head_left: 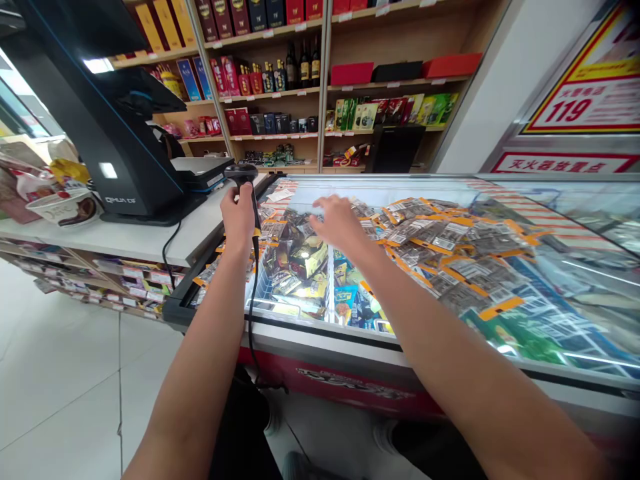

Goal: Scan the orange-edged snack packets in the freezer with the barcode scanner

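Note:
My left hand [238, 215] is wrapped round a black handheld barcode scanner [242, 173], held upright above the left end of a chest freezer. The scanner's cord [253, 280] hangs down past the freezer front [340, 380]. Over the glass top, my right hand [340, 223] is empty with its fingers apart and slightly bent; motion softens its outline. To its right lies a spread pile of flat packets [450, 243] with orange edges and printed labels. A few more such packets [273, 231] rest between my two hands. Beneath the glass, bagged frozen goods [300, 260] sit in wire baskets.
On the left, a white counter [165, 237] carries a black checkout terminal [135, 153] and a paper bowl [67, 208]. Shelves [270, 93] of boxes and bottles stand behind the freezer. A black panel-like object [397, 148] rises behind its rear edge.

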The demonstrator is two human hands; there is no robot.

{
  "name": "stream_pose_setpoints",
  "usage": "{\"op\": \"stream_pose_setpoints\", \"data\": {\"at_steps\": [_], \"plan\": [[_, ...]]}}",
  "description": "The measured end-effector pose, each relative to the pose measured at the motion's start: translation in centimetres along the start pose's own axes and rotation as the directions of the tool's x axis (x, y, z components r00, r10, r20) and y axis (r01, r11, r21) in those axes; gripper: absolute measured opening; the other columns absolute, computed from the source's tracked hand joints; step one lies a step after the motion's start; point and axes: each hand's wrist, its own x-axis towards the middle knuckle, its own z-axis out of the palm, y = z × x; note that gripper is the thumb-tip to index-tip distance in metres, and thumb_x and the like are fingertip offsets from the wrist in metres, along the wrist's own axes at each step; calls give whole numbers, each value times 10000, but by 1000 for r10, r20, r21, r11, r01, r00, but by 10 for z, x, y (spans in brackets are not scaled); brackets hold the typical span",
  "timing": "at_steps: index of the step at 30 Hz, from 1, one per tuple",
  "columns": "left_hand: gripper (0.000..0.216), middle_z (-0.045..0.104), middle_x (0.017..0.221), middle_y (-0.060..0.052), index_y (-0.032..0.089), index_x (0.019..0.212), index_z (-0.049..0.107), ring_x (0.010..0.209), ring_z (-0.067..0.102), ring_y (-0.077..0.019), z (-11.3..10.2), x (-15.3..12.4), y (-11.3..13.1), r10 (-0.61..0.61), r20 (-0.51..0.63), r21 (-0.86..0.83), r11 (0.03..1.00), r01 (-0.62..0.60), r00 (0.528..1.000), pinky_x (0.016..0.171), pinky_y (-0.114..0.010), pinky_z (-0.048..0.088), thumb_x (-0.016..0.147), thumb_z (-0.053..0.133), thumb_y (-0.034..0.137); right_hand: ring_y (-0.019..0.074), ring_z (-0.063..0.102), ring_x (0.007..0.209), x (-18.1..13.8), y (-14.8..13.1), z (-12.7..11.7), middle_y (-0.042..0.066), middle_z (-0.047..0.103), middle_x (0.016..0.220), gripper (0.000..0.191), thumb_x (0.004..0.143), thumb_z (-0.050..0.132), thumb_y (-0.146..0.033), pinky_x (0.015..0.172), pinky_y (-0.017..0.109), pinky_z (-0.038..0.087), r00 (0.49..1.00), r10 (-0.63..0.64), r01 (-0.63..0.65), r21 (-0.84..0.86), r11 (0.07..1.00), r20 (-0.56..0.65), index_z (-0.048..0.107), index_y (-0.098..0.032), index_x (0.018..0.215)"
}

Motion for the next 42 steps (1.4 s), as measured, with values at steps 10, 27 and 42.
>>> {"op": "stream_pose_setpoints", "data": {"at_steps": [10, 27, 42], "plan": [[437, 546, 679, 27, 226, 918, 531, 441, 466, -102, 1, 7, -6, -43, -26, -32, 999, 42, 999, 454, -263, 384, 956, 573, 660, 472, 327, 1518, 40, -56, 78, 240, 397, 1622, 788, 895, 665, -736, 1184, 584, 311, 908, 269, -290, 18, 957, 320, 596, -165, 1433], [394, 597, 647, -6, 212, 881, 587, 418, 476, -117, 11, -33, 9, -86, 680, -125, 965, 230, 729, 440, -281, 357, 887, 585, 606, 227, 635, 814, 23, 43, -2, 29, 653, 916, 318, 884, 625, -286, 758, 340, 509, 896, 421, -300, 509, 807, -139, 559, -241, 1192], [390, 589, 637, -1, 205, 879, 590, 407, 487, -115, 13, -34, 8, -61, 727, -156, 955, 251, 684, 422, -263, 373, 897, 569, 595, 248, 670, 841, 26, 52, -10, 99, 696, 1052, 383, 930, 636, -288, 754, 339, 515, 890, 451, -389, 408, 826, -65, 538, -183, 1285]]}}
